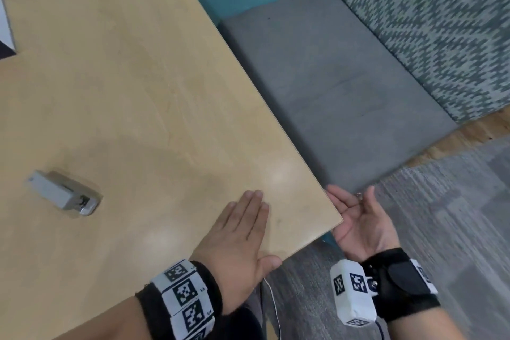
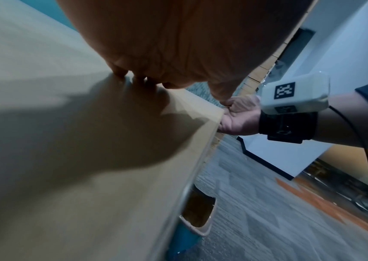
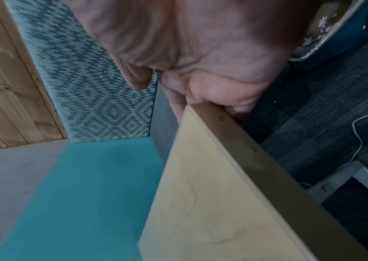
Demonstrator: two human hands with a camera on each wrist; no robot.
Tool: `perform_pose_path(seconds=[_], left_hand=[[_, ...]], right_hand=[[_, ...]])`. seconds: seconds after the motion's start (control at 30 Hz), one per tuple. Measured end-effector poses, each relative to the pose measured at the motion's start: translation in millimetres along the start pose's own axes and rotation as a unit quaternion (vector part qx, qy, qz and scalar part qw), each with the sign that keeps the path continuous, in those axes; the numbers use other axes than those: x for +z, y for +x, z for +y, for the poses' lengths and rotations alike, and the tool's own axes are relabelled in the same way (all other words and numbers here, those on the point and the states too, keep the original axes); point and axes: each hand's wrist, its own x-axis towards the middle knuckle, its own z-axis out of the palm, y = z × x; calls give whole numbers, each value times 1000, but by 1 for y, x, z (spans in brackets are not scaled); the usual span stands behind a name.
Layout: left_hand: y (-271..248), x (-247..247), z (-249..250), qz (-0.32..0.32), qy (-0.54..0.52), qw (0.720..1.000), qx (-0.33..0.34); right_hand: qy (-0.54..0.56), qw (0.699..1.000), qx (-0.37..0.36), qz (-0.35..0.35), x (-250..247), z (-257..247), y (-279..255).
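Left grip (image 1: 237,232) flat on one table (image 1: 138,91), right grip (image 1: 361,223) — palm-up

The head view is bright and even. Two soft shiny spots sit on the table (image 1: 138,91), just past and beside the left hand (image 1: 237,240). The carpet (image 1: 455,229) beyond the right hand (image 1: 361,226) looks smeared. The wrist views are dimmer, the hands up close look fuzzy, and a big shadow lies under the left hand.

No words or numbers are reading clearly. Black-and-white code markers (image 1: 183,292) are showing on the band (image 1: 214,287) behind the left hand (image 1: 240,237) and on the white block (image 1: 356,309) behind the right hand (image 1: 361,223).
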Motion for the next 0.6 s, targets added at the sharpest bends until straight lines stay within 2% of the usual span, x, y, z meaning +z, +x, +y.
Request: perform_pose_path(seconds=[0.17, 0.27, 0.37, 0.5, 0.6], left_hand=[[37, -12, 40, -25, 18, 999, 33], [62, -15, 68, -45, 45, 995, 73], [81, -18, 86, -39, 78, 988, 130], [88, -20, 89, -38, 70, 979, 189], [75, -29, 80, -21, 61, 982, 180]], right_hand=[[11, 1000, 2, -5, -2, 6, 4], [8, 1000, 11, -2, -5, 6, 8], [19, 999, 27, -11, -10, 1, 7], [4, 1000, 28, -11, -15, -8, 5], [4, 1000, 13, 0, -21, -9, 9]])
